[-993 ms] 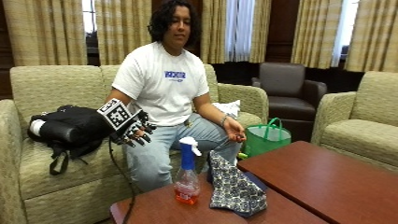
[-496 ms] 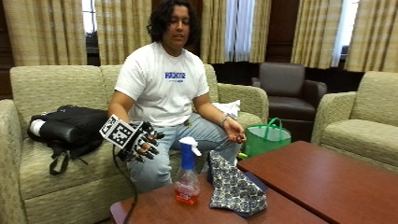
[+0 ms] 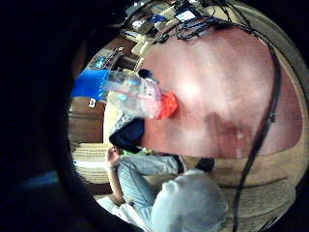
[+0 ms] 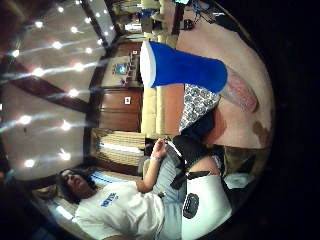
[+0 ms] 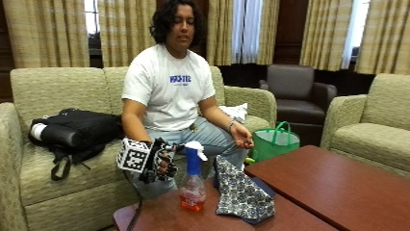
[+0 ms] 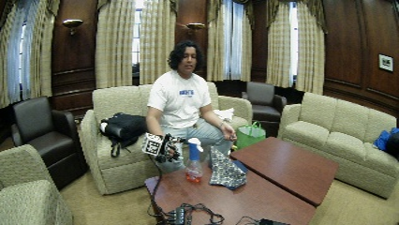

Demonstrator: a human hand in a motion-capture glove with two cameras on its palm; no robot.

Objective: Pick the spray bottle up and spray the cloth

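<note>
**Gloved hand beside the upright bottle, not yet holding it**

The sofa (image 5: pixel 57 159) is behind the person, and the dark wooden table (image 5: pixel 359 192) stands in front of the knees. On the near corner of this table lies the patterned cloth (image 5: pixel 240 195), heaped up in a soft peak. Just beside the cloth stands the spray bottle (image 5: pixel 192 185), upright, its long axis vertical, with a blue neck, a white trigger head and orange liquid at the bottom.

The gloved right hand (image 5: pixel 160 161) hovers level with the bottle's neck, on the side away from the cloth. Its fingers are loosely curled and spread, and they hold nothing; a small gap is visible between them and the neck. The bare hand (image 5: pixel 242 140) rests near the knee, further from the bottle.

In my judgement the next move is a short sideways reach toward the neck, with the fingers closing around it below the trigger. The nozzle must then be turned toward the cloth
</note>
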